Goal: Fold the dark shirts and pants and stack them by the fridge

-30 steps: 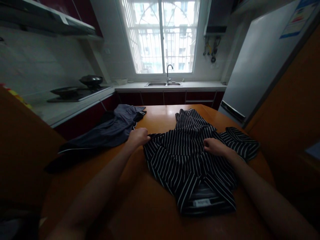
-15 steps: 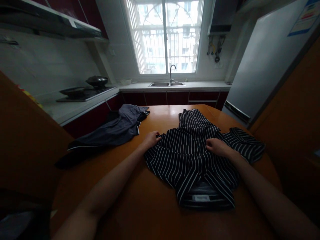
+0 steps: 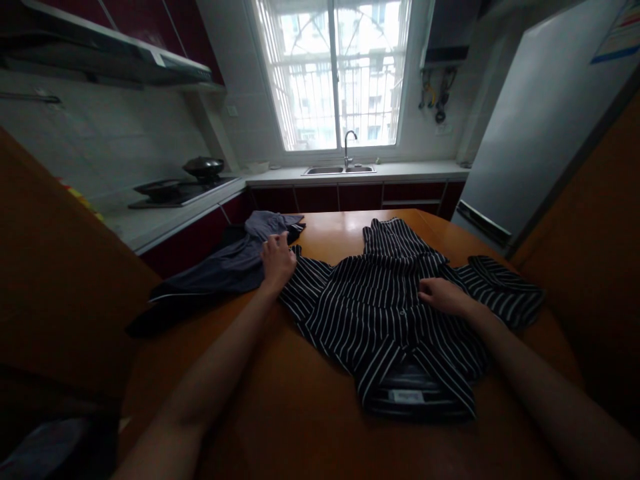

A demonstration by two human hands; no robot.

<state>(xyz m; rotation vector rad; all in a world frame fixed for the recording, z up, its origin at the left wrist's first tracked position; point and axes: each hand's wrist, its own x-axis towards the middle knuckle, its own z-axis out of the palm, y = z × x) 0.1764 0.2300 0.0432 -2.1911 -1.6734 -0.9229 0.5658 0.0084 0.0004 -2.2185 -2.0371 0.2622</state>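
Note:
A black shirt with white stripes (image 3: 370,287) lies front up on the table, its collar (image 3: 420,407) towards me and a pale label inside the neck. My left hand (image 3: 279,261) is at the end of the shirt's left-side sleeve (image 3: 310,283), fingers curled on the fabric; the fingertips are partly hidden. My right hand (image 3: 443,295) rests closed on the shirt front beside the button line, fingers bent against the cloth. The sleeve on the right (image 3: 500,290) lies folded over itself.
A dark grey garment (image 3: 215,263) lies along the left of the wooden table (image 3: 260,413), close behind my left hand. Beyond the table are a sink (image 3: 325,171), a stove with pans (image 3: 180,190) and, at right, a fridge (image 3: 525,127).
My left hand has moved left and away from me, and the sleeve there now stretches further out. My right hand stays on the shirt front. The view has shifted slightly.

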